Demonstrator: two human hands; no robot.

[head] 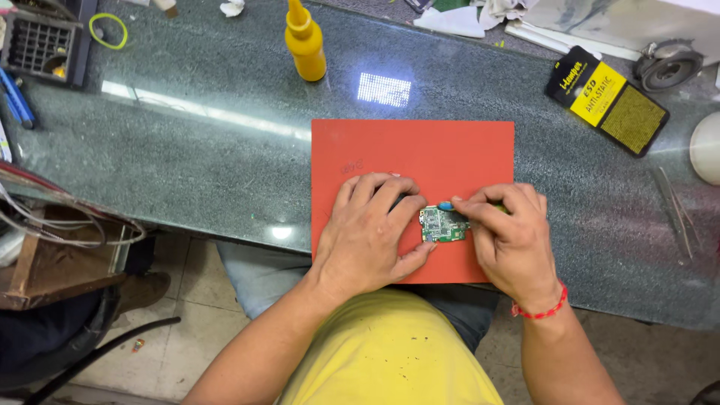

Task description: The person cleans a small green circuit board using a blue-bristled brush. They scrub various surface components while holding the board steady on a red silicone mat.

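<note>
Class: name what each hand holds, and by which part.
Left hand steadies the green circuit board by its left edge. Right hand pinches a blue-tipped tool near its tip.

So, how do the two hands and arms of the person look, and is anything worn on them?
Both arms are bare up to the edge of the picture, with no sleeves and no gloves. The left hand carries no ring, watch or band that I can see. The right hand has a thin red thread bracelet around the wrist.
</note>
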